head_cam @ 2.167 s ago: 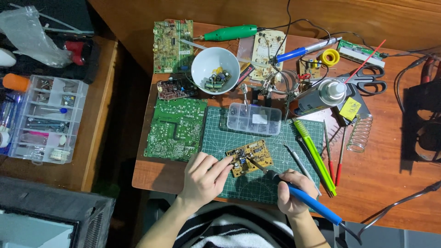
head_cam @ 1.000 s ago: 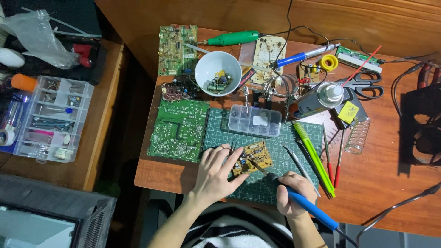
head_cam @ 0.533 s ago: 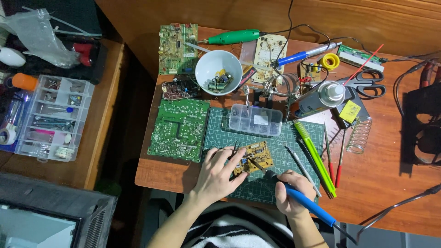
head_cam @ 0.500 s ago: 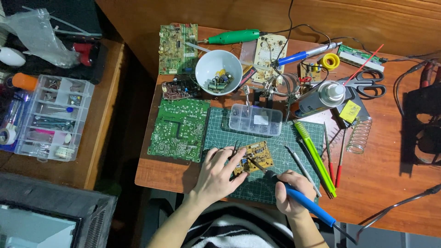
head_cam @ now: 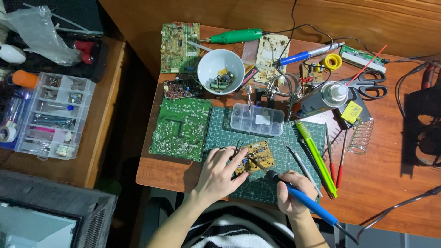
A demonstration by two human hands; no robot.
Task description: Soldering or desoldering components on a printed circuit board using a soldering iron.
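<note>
The left hand (head_cam: 219, 177) lies flat-ish over the near edge of the small yellowish circuit board (head_cam: 254, 157), fingers spread and pressing it down onto the green cutting mat (head_cam: 271, 186), with thin metal tweezers (head_cam: 237, 148) poking out past the fingertips; a couple of seconds ago that hand sat further left and was curled more tightly at the board's corner, so it has crept up onto the board to pin it. The right hand (head_cam: 291, 193) is closed in a pen grip round the blue-handled soldering iron (head_cam: 305, 204), whose tip rests on the board's near right part; it has hardly shifted across these moments, only the tip sits a touch deeper into the board than before. I would judge from that steadier hold that work on one joint is under way, not a search for the spot. The board lies on the mat near the front edge of the wooden table (head_cam: 390, 179), just below the clear plastic parts box (head_cam: 257, 119) and right of the large green circuit board (head_cam: 180, 128). A white bowl (head_cam: 220, 69) of loose components stands further back, a green and yellow pen-like tool (head_cam: 316, 156) lies to the right
</note>
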